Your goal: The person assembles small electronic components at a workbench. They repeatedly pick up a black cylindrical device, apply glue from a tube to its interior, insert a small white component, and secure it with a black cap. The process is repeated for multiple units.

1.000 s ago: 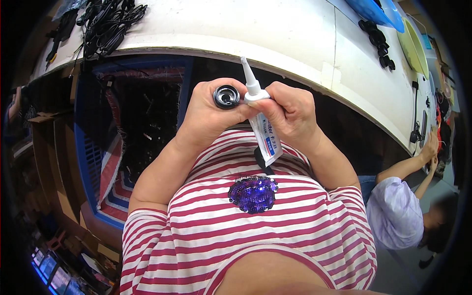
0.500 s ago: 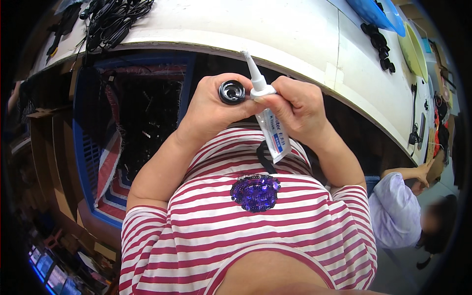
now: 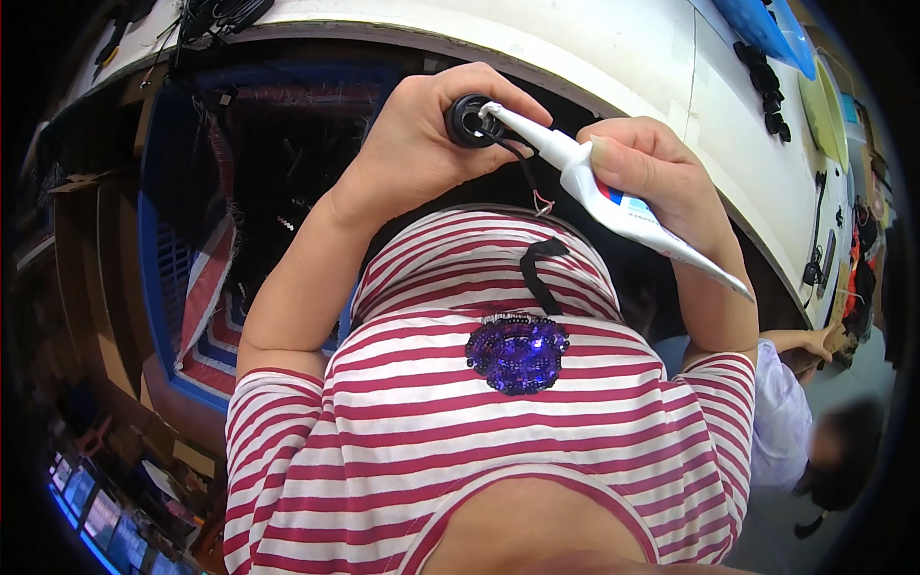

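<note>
My left hand point(image 3: 417, 144) grips a black cylindrical part point(image 3: 467, 129) with a hollow, ring-shaped end turned up. From it hangs a thin black cable point(image 3: 525, 172) with bare reddish wire ends. My right hand point(image 3: 656, 168) is closed round a white squeeze tube of glue or sealant point(image 3: 613, 206), held slanting. The tube's long tapered nozzle point(image 3: 517, 120) points left, and its tip lies over the rim of the black part's opening. A whitish blob shows at that tip; whether it touches the rim I cannot tell.
A white worktable point(image 3: 594, 57) runs across the far side, with black cables point(image 3: 225, 14) at its left and black parts point(image 3: 762, 86) at its right. Below its edge stands a blue lined crate point(image 3: 158, 278) holding dark pieces. Another person point(image 3: 781, 412) sits at the right.
Both hands have moved away from my body. The tube has swung from upright to slanting, bringing its nozzle to the black part's opening. The cable with bare wire ends now shows.
</note>
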{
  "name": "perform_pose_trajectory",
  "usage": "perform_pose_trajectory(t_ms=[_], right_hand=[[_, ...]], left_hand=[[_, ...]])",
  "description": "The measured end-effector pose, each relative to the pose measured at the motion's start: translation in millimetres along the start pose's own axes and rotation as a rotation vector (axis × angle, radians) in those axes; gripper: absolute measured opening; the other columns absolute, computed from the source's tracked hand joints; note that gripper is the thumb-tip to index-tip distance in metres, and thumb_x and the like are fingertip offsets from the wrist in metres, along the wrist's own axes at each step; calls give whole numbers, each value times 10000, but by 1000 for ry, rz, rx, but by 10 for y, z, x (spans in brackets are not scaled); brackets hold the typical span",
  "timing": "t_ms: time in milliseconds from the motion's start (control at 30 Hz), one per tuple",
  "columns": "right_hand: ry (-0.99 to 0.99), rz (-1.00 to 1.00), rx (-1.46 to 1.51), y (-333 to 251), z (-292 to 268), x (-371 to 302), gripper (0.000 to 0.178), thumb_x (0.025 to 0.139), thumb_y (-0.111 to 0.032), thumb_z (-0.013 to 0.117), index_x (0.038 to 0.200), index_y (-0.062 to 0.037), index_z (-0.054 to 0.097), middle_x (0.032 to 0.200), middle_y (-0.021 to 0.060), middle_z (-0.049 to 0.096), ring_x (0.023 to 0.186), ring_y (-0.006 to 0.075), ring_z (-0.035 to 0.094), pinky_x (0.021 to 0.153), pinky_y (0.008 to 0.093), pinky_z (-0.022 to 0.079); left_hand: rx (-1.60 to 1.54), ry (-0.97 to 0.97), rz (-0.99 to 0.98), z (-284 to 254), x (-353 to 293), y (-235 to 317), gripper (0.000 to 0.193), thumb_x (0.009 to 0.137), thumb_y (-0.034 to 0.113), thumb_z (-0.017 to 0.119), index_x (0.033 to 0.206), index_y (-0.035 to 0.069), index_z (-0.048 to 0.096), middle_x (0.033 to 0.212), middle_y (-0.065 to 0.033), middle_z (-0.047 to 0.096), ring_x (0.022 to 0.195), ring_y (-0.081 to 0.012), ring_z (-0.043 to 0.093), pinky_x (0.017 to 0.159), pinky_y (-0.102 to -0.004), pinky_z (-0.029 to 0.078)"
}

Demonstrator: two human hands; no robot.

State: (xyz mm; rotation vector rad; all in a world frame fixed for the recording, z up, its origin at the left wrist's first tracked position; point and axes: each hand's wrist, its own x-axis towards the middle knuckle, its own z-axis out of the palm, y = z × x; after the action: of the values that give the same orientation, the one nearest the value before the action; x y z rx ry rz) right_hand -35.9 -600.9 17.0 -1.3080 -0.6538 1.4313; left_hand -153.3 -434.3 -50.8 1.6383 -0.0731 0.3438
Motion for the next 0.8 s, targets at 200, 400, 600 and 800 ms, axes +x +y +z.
perform_pose_trajectory(t_ms=[200, 400, 600, 800], right_hand=[[-4, 35, 28, 81, 57, 65, 291, 872, -281, 552, 812, -3, 611, 628, -20, 547, 480, 3, 444, 416, 145, 320], [50, -6, -323, -15, 122, 69, 322, 859, -307, 570, 769, -9, 651, 581, -5, 549, 458, 24, 463, 404, 168, 327], [57, 12, -495, -130, 84, 106, 360, 827, -347, 605, 736, -3, 661, 525, -2, 531, 417, 41, 451, 390, 185, 323], [93, 134, -224, -93, 12, 161, 333, 804, -350, 636, 739, -24, 665, 533, -4, 544, 409, 23, 437, 374, 168, 290]], left_hand=[[-27, -2, 34, -1, -38, -45, 284, 650, 70, 741, 913, 32, 641, 855, -51, 619, 803, -141, 595, 727, -251, 478], [107, 22, -15, 5, -66, 0, 278, 646, 44, 731, 909, 35, 640, 830, -32, 612, 776, -125, 586, 700, -232, 459], [149, 47, -37, 20, -70, -10, 265, 647, -5, 703, 901, 30, 634, 815, -24, 606, 753, -111, 575, 680, -227, 443], [116, 64, -41, 37, -27, -32, 246, 665, -27, 678, 902, 11, 624, 808, -27, 615, 753, -104, 577, 686, -217, 448]])
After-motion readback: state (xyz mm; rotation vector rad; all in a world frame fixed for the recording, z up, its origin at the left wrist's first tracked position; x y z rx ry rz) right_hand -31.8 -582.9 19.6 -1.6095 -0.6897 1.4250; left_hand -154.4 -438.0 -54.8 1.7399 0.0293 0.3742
